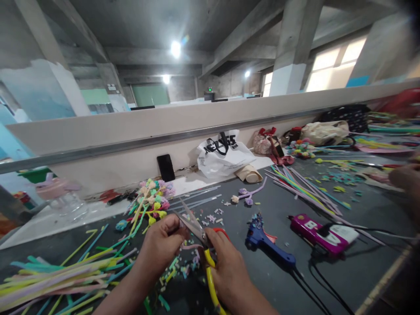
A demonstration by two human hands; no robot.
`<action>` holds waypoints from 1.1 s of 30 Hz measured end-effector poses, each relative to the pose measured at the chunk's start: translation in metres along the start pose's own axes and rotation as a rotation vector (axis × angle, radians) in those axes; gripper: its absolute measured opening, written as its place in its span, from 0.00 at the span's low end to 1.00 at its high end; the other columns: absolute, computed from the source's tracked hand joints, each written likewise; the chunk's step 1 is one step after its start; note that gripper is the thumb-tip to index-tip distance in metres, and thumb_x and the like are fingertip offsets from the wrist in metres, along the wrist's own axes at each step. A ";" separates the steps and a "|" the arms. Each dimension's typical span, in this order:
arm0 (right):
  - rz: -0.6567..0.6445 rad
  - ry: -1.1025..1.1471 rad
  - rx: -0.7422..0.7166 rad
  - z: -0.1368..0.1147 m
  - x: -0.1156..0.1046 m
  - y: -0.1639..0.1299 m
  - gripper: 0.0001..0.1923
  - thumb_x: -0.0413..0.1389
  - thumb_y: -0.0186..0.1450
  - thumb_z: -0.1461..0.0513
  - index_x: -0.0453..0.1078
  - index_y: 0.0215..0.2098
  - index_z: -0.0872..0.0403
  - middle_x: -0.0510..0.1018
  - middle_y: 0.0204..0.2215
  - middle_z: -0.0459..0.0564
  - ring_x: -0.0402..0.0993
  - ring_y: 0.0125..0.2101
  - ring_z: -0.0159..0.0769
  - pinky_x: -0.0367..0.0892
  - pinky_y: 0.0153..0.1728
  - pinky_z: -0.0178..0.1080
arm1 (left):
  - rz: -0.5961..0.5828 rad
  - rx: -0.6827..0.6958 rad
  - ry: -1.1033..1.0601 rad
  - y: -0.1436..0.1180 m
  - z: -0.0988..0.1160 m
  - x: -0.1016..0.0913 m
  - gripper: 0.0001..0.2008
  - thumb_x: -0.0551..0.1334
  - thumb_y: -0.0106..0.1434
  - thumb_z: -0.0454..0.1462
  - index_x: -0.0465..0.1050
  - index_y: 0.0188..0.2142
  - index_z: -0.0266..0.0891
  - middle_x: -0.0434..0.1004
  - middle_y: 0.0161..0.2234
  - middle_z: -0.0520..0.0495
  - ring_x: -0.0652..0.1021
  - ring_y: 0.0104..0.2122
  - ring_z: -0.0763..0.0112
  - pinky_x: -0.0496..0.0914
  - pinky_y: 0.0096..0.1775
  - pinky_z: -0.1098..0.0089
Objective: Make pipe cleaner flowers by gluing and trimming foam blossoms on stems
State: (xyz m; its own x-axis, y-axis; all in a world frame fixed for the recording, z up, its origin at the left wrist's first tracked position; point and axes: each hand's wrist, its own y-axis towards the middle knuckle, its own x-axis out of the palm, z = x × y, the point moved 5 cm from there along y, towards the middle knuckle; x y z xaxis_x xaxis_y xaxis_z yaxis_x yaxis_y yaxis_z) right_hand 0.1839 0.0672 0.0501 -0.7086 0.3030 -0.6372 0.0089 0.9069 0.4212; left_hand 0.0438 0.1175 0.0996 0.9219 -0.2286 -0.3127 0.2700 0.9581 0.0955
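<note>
My right hand [226, 262] is closed around a pair of scissors [196, 227] with yellow and red handles. Their blades are parted and point up and left, past the fingertips of my left hand [164, 238]. My left fingers pinch a pale pinkish pipe cleaner [192, 247], mostly hidden by the fingers and the scissors. Cut bits of pipe cleaner [188, 264] are scattered beneath both hands. Left of my left forearm lies a pile of long pastel pipe cleaners [65, 278].
A blue glue gun [271, 247] and a magenta corded device [323, 234] lie to the right. Behind are fuzzy flowers [154, 197], a phone [166, 167], a white plastic bag [223, 155] and a lavender stem [254, 192]. Another person's hand [405, 177] shows at far right.
</note>
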 end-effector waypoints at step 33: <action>0.051 0.191 -0.010 0.007 -0.005 0.004 0.18 0.53 0.58 0.63 0.63 0.47 0.47 0.72 0.33 0.45 0.70 0.33 0.33 0.66 0.35 0.32 | -0.166 -0.026 0.083 0.003 0.011 -0.014 0.11 0.60 0.54 0.41 0.66 0.22 0.36 0.62 0.15 0.58 0.61 0.15 0.82 0.54 0.19 0.79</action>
State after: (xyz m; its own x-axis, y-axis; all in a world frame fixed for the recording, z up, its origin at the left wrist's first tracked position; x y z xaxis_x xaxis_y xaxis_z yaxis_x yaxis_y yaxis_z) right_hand 0.1920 0.0712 0.0506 -0.8283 0.2870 -0.4813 0.0425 0.8886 0.4567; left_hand 0.0348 0.1220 0.1143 0.8390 -0.3703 -0.3987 0.4083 0.9128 0.0115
